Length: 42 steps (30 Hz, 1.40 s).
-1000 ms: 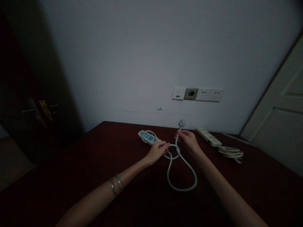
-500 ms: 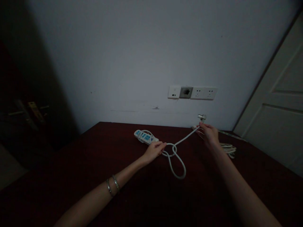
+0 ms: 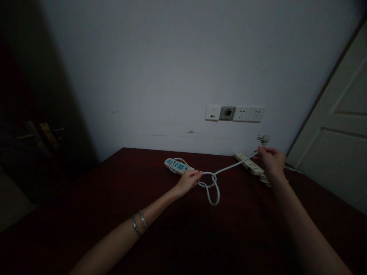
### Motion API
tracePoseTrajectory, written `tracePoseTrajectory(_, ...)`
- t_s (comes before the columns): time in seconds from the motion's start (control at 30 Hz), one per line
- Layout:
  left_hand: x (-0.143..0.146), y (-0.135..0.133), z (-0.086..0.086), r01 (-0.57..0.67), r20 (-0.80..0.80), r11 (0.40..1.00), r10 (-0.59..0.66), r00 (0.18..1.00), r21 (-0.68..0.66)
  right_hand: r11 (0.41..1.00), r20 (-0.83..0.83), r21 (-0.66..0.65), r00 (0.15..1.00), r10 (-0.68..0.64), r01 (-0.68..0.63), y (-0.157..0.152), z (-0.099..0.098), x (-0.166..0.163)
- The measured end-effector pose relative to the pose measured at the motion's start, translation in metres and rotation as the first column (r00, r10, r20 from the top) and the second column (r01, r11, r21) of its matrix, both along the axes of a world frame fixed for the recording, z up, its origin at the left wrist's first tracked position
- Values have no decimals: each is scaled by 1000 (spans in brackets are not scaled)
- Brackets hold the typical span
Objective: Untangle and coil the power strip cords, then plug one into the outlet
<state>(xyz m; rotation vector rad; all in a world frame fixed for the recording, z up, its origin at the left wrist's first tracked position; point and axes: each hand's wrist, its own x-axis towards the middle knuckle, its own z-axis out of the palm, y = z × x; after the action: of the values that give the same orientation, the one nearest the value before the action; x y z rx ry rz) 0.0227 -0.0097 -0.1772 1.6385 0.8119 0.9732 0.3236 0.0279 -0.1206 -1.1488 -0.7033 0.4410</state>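
My left hand (image 3: 188,182) is closed on a white power cord (image 3: 235,165) at the end of a power strip. That white power strip (image 3: 178,165) with blue sockets lies on the table, cord wound around its body. To the right of my left hand the cord forms interlinked loops, one hanging toward me. My right hand (image 3: 272,160) pinches the cord just below its plug (image 3: 264,139), which sticks up above the fingers with its prongs toward the left. Between my hands the cord runs fairly straight.
Behind my right hand lies a second power strip (image 3: 249,164) with a bundled cord (image 3: 265,181). Wall sockets (image 3: 249,114) sit above the dark red table (image 3: 143,162). A pale door (image 3: 344,126) stands at the right, a dark door with a handle (image 3: 48,134) at the left.
My right hand has moved right with the plug, drawing the cord out. The hanging loop has become smaller. The second power strip shows more fully. My left hand stays nearly in place.
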Motion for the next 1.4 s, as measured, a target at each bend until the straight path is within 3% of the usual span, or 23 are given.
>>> tracePoseTrajectory(0.4, 0, 1, 2, 27, -53, 1000, -28, 998, -9, 994, -47, -106, 999, -26, 20, 2, -9, 5)
tracePoseTrajectory(1.07, -10, 6, 9, 112, 31, 977, -108, 994, -183, 994, -191, -106, 980, -45, 25, 6, -19, 20)
tracePoseTrajectory(1.4, -12, 11, 9, 126, 50, 976, -119, 992, -178, 994, -203, -92, 976, -84, 66, 3, -17, 22)
